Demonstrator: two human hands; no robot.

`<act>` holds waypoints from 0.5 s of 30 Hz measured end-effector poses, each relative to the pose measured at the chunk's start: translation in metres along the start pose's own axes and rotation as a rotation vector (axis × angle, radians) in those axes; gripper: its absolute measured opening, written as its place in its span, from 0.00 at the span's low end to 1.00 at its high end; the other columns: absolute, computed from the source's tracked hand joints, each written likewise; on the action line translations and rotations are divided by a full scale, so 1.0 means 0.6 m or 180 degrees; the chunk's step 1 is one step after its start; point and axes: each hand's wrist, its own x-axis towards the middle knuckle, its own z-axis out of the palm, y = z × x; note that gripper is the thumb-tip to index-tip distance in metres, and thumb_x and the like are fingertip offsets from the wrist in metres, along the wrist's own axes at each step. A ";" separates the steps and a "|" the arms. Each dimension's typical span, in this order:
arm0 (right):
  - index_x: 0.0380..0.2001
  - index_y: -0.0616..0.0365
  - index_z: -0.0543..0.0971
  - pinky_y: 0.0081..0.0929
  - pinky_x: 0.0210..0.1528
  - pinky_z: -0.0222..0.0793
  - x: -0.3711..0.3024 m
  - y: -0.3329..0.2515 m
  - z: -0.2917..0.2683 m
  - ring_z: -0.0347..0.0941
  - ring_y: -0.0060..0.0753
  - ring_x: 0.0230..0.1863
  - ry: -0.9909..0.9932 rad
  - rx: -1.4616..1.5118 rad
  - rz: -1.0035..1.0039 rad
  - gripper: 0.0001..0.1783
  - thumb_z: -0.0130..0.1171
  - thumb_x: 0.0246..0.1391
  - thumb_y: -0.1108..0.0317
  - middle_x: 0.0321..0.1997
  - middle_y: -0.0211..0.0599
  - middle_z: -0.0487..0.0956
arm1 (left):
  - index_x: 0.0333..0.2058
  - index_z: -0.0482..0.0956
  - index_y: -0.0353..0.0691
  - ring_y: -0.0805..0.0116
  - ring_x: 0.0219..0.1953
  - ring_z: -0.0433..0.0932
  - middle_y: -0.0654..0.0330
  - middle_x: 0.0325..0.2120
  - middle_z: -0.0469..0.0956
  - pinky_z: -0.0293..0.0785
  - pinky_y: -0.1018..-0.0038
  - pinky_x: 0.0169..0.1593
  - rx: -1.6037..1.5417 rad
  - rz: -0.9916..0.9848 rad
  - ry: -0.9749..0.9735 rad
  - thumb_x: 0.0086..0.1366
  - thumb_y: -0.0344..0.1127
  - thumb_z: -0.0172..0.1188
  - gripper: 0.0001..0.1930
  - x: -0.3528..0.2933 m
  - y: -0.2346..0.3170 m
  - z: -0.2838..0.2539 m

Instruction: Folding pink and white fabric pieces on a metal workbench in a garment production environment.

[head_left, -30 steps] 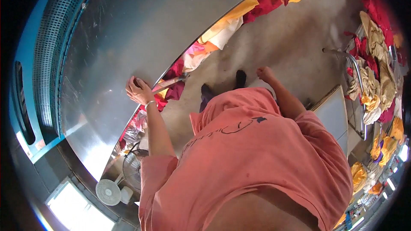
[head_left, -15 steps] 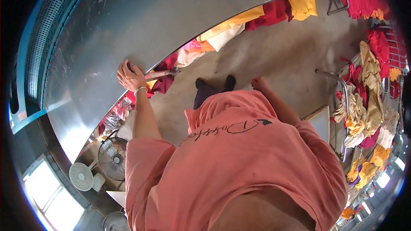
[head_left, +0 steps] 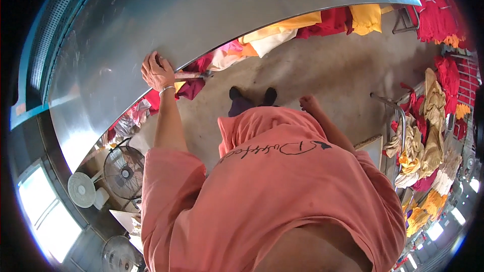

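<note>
My left hand (head_left: 158, 73) rests on the smooth grey metal tabletop (head_left: 212, 10), close to its near edge, with a thin bracelet at the wrist. Its fingers are spread and slightly bent on the metal. Beside it, a narrow pale bar (head_left: 187, 75) with a darker end juts out at the table's edge; whether the hand touches it I cannot tell. My right hand (head_left: 308, 103) hangs low at my side above the floor, fingers curled in, and nothing shows in it. Under the table edge lie folded cloths, among them dark red cloth (head_left: 191, 89) and white cloth (head_left: 272, 42).
At the right, a metal rail frame (head_left: 402, 121) stands beside heaped tan cloth (head_left: 432, 121) and hanging red cloth (head_left: 436, 10). Fans (head_left: 124, 171) stand at the lower left near a bright window (head_left: 49, 211). A perforated blue-framed panel (head_left: 53, 32) borders the table's left end.
My view has turned a little, so the tabletop and surroundings sit differently in it. My left hand stays on the table near its edge; my right hand stays low at my side.
</note>
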 end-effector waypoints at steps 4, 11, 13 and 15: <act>0.29 0.65 0.75 0.26 0.22 0.70 -0.003 -0.013 -0.005 0.71 0.27 0.18 0.0198 -0.0086 0.0100 0.13 0.52 0.49 0.64 0.21 0.38 0.75 | 0.38 0.75 0.46 0.58 0.47 0.66 0.62 0.44 0.70 0.61 0.64 0.49 -0.0020 -0.0012 0.0030 0.51 0.37 0.49 0.14 -0.002 -0.001 0.002; 0.26 0.65 0.75 0.26 0.22 0.70 0.010 -0.016 -0.015 0.71 0.27 0.18 0.0162 0.0000 0.0017 0.12 0.51 0.48 0.65 0.19 0.36 0.74 | 0.37 0.75 0.47 0.57 0.45 0.67 0.61 0.42 0.70 0.61 0.64 0.49 -0.0058 0.0000 0.0097 0.51 0.37 0.50 0.14 -0.001 -0.003 0.001; 0.21 0.64 0.73 0.27 0.20 0.68 0.013 -0.036 -0.020 0.71 0.27 0.17 0.0015 -0.0493 0.0094 0.12 0.50 0.48 0.65 0.17 0.35 0.73 | 0.37 0.75 0.47 0.57 0.45 0.67 0.61 0.42 0.70 0.61 0.64 0.49 -0.0004 -0.0012 0.0121 0.50 0.37 0.50 0.13 -0.002 -0.006 0.001; 0.19 0.64 0.72 0.26 0.19 0.67 0.020 -0.031 -0.018 0.71 0.27 0.16 -0.0004 -0.0428 -0.0007 0.13 0.49 0.48 0.65 0.16 0.35 0.73 | 0.37 0.75 0.46 0.57 0.45 0.67 0.61 0.42 0.71 0.61 0.64 0.48 -0.0068 0.0051 0.0175 0.50 0.37 0.51 0.13 -0.001 -0.006 0.001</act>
